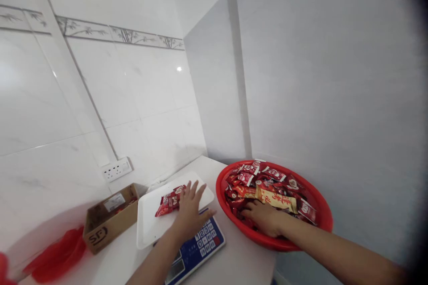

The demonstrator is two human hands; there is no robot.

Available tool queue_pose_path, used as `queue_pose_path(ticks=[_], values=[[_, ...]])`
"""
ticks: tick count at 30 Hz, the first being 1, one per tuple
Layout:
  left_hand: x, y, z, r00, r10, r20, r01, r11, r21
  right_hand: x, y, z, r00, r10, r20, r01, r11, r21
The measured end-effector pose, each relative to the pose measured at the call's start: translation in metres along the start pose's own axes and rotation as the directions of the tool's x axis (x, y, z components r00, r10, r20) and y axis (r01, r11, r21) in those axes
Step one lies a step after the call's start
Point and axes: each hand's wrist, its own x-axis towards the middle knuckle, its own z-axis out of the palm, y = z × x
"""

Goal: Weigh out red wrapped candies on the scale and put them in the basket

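From my end, I see the left hand [190, 214] over the right part of a white tray [147, 225], fingers spread and thumb stretched out to the right. A small group of red snack packets [167, 204] lies on the tray, just left of those fingers; I cannot tell whether they touch. The tray overlaps a blue scale [209, 246], whose keypad shows near and to the right of the hand.

I have the right hand [263, 219] down in a round red basket [326, 220] on the right side of the table [239, 258]. Its fingers bend in among the wrapped snacks [272, 173] heaped there, and I cannot tell whether they pinch one. A long gold packet [278, 200] lies just beyond that hand. On the left I see an open cardboard box [112, 227], with a red bag [62, 256] beside it.
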Motion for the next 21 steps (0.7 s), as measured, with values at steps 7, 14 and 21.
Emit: queue_pose_path(ticks=[7, 14, 21], values=[[0.002, 0.036, 0.019, 0.996, 0.084, 0.025, -0.075, 0.963, -0.259, 0.007, 0.004, -0.010, 0.992, 0.060, -0.111, -0.048, 0.993, 0.107], [0.026, 0.064, 0.037, 0.999, 0.020, 0.040, 0.000, 0.899, -0.438, 0.011, 0.025, -0.035, 0.929, 0.206, -0.306, -0.081, 0.923, 0.376], [0.050, 0.084, 0.062, 0.954, 0.105, 0.281, -0.053, 0.981, -0.185, -0.007, 0.020, -0.040, 0.929, 0.218, -0.299, -0.119, 0.941, 0.317]])
